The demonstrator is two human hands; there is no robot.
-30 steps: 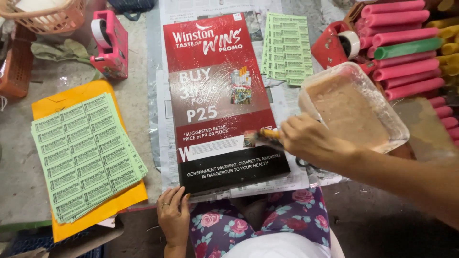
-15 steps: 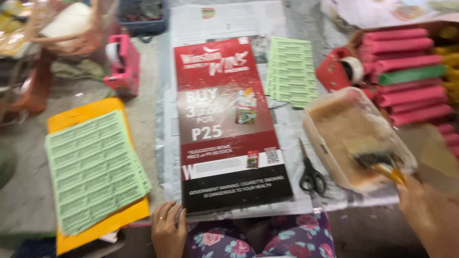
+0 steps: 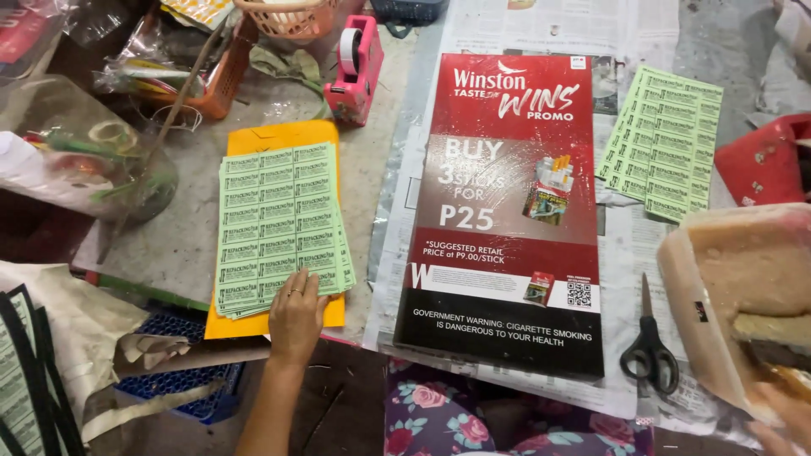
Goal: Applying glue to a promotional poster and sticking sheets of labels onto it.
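Head view: a tall red and black poster is laid flat on newspaper at the middle of the table. Left of the poster, a stack of green label sheets is set on an orange folder, and the stack's near edge is touched by the left hand, fingers flat and loosely spread. A bare grey strip is left between stack and poster. Right of the poster, black scissors are laid beside a plastic tub. The right hand is cropped at the frame's edge; its grip cannot be told.
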